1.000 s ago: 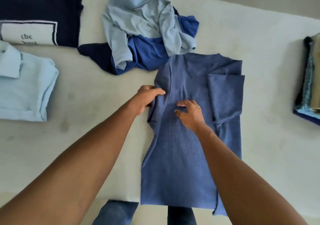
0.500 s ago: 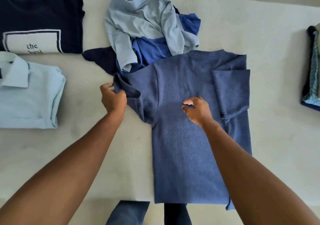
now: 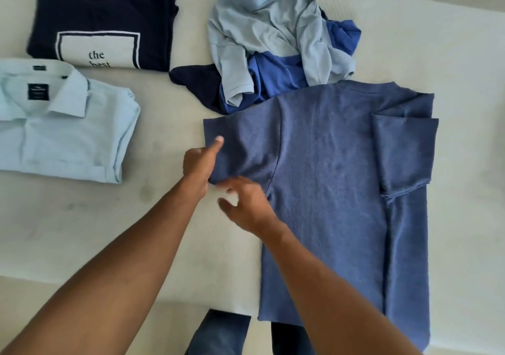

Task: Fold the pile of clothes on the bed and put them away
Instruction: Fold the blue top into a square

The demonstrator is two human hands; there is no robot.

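A blue ribbed T-shirt (image 3: 333, 180) lies flat on the white bed (image 3: 109, 231), its right sleeve folded inward and its left sleeve spread out. My left hand (image 3: 200, 163) pinches the left sleeve's hem, thumb on top of the cloth. My right hand (image 3: 247, 204) hovers by the sleeve's lower edge near the armpit, fingers spread and blurred. Behind the shirt sits a loose pile of clothes (image 3: 276, 40): a light blue shirt over a bright blue and a navy garment.
At far left lie a folded navy T-shirt with a white print (image 3: 103, 18) and, in front of it, a folded pale blue collared shirt (image 3: 62, 128). The bed's near edge crosses the bottom, with my legs (image 3: 218, 333) below it.
My left hand pulled the left sleeve outward and laid it flat. My right hand left the shirt's chest and moved left to the sleeve's lower edge.
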